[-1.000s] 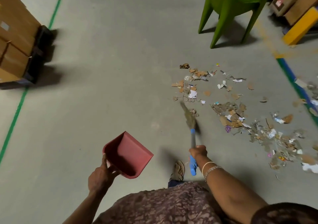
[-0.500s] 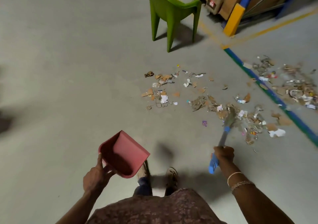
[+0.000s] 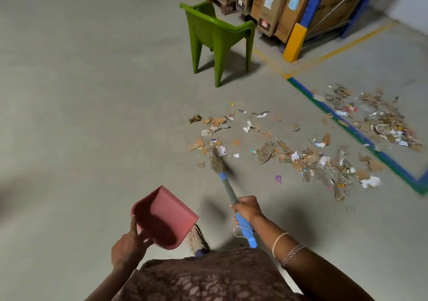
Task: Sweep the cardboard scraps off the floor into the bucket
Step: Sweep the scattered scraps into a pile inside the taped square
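You are gathering scraps [image 3: 308,159], right hand [image 3: 247,209] gripping the broom [image 3: 217,161], left hand [image 3: 128,248] holding the dustpan [image 3: 166,215], which needs lowering next.

dustpan [image 3: 170,217]: matt pink plastic | chair [image 3: 216,34]: glossy green plastic | floor [image 3: 92,115]: matt concrete

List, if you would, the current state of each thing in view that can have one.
left hand, grips the dustpan's handle
dustpan, held off the floor, tilted, nothing visible inside
right hand, grips the broom's handle
broom, slanted, bristles down at the near left edge of the scraps, blurred
cardboard scraps, scattered loose on the floor, not gathered
green chair, upright, unoccupied
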The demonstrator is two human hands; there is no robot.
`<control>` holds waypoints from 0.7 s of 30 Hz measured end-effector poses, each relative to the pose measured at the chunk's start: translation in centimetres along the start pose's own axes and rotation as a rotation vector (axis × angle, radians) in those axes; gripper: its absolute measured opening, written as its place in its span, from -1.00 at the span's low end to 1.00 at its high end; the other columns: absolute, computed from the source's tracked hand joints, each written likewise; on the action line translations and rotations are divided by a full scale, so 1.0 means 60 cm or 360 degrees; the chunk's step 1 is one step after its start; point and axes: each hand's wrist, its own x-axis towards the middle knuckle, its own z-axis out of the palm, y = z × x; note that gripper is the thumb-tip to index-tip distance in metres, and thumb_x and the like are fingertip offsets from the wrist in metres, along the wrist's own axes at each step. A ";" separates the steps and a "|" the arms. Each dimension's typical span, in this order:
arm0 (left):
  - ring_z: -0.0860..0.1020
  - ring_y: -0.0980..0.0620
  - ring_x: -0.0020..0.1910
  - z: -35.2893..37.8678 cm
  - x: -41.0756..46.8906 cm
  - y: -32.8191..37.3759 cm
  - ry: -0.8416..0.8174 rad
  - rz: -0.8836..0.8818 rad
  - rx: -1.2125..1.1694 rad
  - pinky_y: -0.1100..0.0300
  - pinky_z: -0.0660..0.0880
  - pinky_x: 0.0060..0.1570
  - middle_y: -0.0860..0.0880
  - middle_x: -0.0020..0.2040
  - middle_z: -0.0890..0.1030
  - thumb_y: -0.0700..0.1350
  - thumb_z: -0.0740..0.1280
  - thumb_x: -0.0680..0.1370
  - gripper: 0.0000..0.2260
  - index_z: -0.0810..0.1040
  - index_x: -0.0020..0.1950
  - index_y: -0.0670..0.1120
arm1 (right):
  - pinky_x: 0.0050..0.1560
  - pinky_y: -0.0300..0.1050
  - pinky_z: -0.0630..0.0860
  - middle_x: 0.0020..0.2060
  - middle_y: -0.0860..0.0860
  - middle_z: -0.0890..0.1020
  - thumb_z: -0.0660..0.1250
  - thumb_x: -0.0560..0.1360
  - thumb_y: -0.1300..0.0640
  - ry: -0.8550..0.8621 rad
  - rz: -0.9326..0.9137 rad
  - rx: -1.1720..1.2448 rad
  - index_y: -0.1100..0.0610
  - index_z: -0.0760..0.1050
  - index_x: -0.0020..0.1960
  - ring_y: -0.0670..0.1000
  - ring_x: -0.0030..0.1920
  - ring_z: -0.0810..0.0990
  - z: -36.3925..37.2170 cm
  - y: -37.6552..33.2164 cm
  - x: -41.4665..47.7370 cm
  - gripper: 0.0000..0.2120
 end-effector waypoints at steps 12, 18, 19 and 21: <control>0.65 -0.15 -0.18 -0.067 0.130 -0.126 -0.0039 0.0034 0.0079 0.10 0.44 -0.33 -0.09 -0.15 0.68 0.41 0.36 0.41 -0.03 -0.07 0.63 0.08 | -0.46 -0.12 0.50 -0.45 0.16 0.53 0.46 0.40 0.35 -0.0201 0.0174 -0.0524 0.28 0.52 -0.16 0.11 -0.53 0.53 0.140 -0.105 0.114 -0.88; 0.65 -0.12 -0.22 -0.054 0.158 -0.134 -0.0057 0.0022 -0.0021 0.08 0.55 -0.31 -0.07 -0.18 0.69 0.47 0.32 0.37 0.02 -0.14 0.62 0.14 | -0.31 -0.05 0.64 -0.27 0.19 0.69 0.52 0.31 0.18 0.0241 0.0338 -0.0510 0.31 0.57 -0.09 0.15 -0.34 0.69 0.020 -0.028 0.191 -0.73; 0.65 -0.12 -0.23 -0.055 0.160 -0.128 -0.0064 0.0023 -0.0029 0.09 0.52 -0.33 -0.07 -0.18 0.69 0.47 0.32 0.37 0.01 -0.14 0.62 0.14 | -0.25 -0.09 0.64 -0.11 0.19 0.71 0.53 0.30 0.13 0.0322 0.0362 -0.0526 0.30 0.58 0.02 0.14 -0.24 0.70 -0.005 -0.032 0.184 -0.63; 0.65 -0.13 -0.23 -0.057 0.165 -0.117 -0.0073 0.0039 -0.0025 0.10 0.48 -0.36 -0.08 -0.18 0.69 0.47 0.32 0.37 0.01 -0.13 0.62 0.15 | -0.10 -0.16 0.56 0.11 0.20 0.65 0.47 0.40 0.16 0.0528 0.0351 -0.0526 0.33 0.51 0.20 0.17 0.01 0.68 -0.043 -0.051 0.159 -0.57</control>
